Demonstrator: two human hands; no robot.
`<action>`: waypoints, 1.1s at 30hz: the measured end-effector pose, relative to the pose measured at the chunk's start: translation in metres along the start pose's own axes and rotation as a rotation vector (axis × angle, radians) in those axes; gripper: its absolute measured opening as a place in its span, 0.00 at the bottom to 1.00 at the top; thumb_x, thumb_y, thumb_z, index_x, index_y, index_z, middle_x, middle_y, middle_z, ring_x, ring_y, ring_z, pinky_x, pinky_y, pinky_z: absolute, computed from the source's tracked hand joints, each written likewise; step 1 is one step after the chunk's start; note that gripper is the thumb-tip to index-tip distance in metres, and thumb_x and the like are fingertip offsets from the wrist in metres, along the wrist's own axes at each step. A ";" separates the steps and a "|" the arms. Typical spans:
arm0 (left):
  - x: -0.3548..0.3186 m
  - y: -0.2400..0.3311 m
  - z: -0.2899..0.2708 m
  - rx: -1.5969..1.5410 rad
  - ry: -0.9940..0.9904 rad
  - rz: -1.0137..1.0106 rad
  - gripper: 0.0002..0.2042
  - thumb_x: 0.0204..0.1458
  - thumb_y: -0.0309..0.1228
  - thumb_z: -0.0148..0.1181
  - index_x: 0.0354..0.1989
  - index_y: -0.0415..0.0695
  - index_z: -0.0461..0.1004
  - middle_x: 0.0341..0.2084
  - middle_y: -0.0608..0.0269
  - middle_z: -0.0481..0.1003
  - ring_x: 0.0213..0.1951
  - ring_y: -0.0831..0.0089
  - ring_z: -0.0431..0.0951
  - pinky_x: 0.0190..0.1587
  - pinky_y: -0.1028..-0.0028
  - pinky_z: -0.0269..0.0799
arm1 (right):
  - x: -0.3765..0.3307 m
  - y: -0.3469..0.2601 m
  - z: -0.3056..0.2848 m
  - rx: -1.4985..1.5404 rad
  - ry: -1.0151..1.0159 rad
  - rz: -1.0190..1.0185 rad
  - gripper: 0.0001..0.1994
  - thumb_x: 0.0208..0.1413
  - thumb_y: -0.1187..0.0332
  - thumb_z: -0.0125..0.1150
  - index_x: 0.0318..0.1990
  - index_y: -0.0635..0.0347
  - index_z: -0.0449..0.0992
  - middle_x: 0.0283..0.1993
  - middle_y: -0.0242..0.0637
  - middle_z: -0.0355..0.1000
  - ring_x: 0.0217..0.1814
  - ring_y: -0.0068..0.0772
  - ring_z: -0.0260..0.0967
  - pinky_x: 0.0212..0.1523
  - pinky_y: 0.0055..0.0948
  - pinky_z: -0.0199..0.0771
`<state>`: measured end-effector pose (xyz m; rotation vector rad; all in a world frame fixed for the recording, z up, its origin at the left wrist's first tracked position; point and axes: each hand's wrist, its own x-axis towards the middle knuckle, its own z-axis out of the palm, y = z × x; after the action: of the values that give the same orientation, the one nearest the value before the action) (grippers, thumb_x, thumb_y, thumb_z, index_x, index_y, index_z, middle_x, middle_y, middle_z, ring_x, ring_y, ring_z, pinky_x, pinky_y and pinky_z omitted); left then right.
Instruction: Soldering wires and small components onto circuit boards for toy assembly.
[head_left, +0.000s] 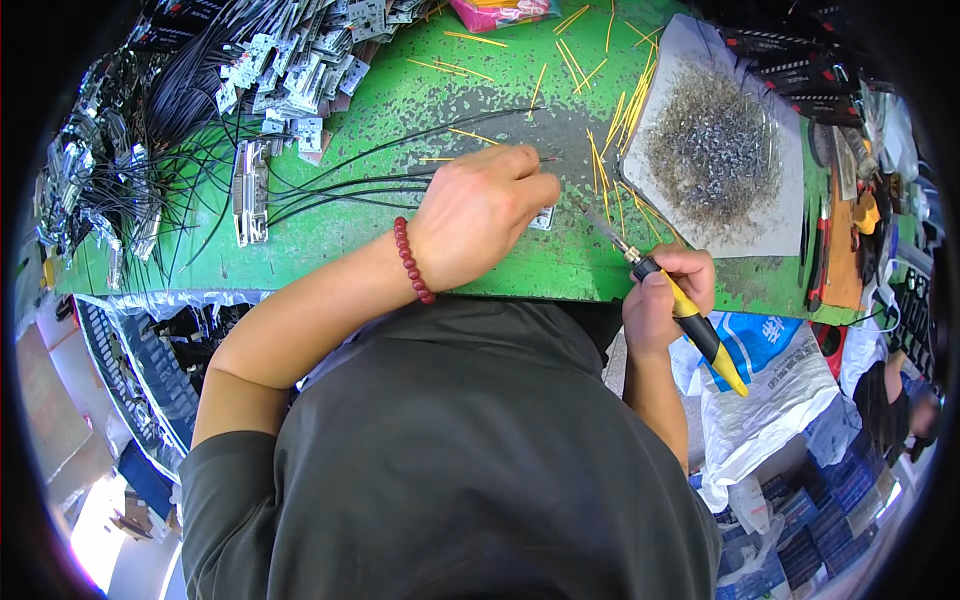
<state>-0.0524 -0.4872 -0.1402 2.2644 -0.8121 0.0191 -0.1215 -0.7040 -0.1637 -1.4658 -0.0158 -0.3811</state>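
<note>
Boards (305, 80) piled far left are perhaps finished; a small board (543, 218) at the left hand (472, 215), grip hidden, seems unfinished, the right hand (650, 315) grasping a soldering iron (702, 338).

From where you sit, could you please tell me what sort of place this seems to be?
Probably an electronics workshop: the green table holds circuit boards and black wires, and the right hand grips what looks like a soldering iron.

Elbow (228, 375) bent, you angle your left forearm (310, 300) inward, the left hand (478, 210) knuckles-up with fingers (536, 190) curled, while your right forearm (657, 400) stands steeply below a gripping right hand (665, 297), thumb (656, 288) bent.
</note>
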 end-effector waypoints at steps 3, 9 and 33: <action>0.000 0.000 0.000 -0.002 -0.001 -0.009 0.06 0.41 0.21 0.60 0.30 0.43 0.73 0.28 0.59 0.69 0.32 0.59 0.73 0.32 0.65 0.70 | 0.000 0.001 0.000 -0.052 -0.017 -0.055 0.12 0.49 0.68 0.64 0.34 0.63 0.67 0.28 0.32 0.65 0.27 0.18 0.58 0.29 0.18 0.57; 0.000 0.000 0.000 0.003 0.000 -0.024 0.05 0.42 0.22 0.61 0.29 0.43 0.73 0.28 0.59 0.70 0.32 0.58 0.74 0.32 0.64 0.71 | -0.003 -0.002 -0.002 -0.130 -0.062 0.025 0.12 0.47 0.67 0.65 0.32 0.64 0.69 0.28 0.33 0.67 0.26 0.18 0.59 0.28 0.18 0.58; 0.001 0.003 0.001 0.085 0.030 0.031 0.05 0.40 0.22 0.59 0.27 0.44 0.73 0.26 0.62 0.70 0.30 0.62 0.73 0.30 0.66 0.70 | -0.001 -0.004 0.002 -0.201 -0.084 0.087 0.07 0.45 0.74 0.62 0.30 0.63 0.69 0.26 0.29 0.67 0.25 0.15 0.59 0.27 0.17 0.59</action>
<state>-0.0536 -0.4897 -0.1387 2.3256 -0.8451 0.1036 -0.1232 -0.7021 -0.1595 -1.6746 0.0196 -0.2554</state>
